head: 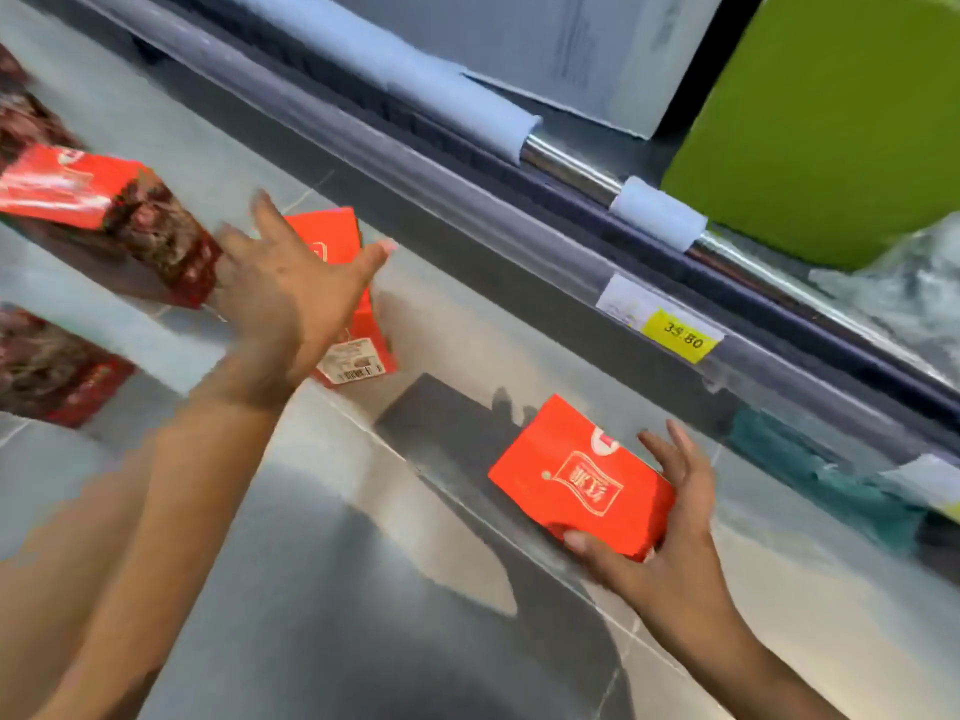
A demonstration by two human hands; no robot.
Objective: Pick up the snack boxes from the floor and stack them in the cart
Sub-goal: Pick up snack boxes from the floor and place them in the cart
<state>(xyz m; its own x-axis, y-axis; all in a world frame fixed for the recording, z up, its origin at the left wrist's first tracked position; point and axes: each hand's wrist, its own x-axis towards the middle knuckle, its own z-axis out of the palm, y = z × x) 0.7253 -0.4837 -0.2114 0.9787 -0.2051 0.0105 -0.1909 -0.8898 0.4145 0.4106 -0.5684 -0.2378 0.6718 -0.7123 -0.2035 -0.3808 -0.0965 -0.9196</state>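
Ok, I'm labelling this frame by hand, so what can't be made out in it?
Head view:
- Far box: largely hidden behind the left hand; contact unclear.
- Price tag: digits blurred.
- Boxes at left edge: cut off, motion-blurred.
- Near box: right edge covered by the right hand.

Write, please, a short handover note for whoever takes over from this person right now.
Left hand: open, fingers spread over the labelled red box by the shelf base; contact unclear.
Right hand: grips the gold-emblem red box, thumb on its near edge, fingers on the far side.
Also on the floor, left: a red-and-brown box and a darker box.
Done: cannot tell; the cart is out of view.
Left: lift both red boxes, stack them in the cart, then fetch the rest.
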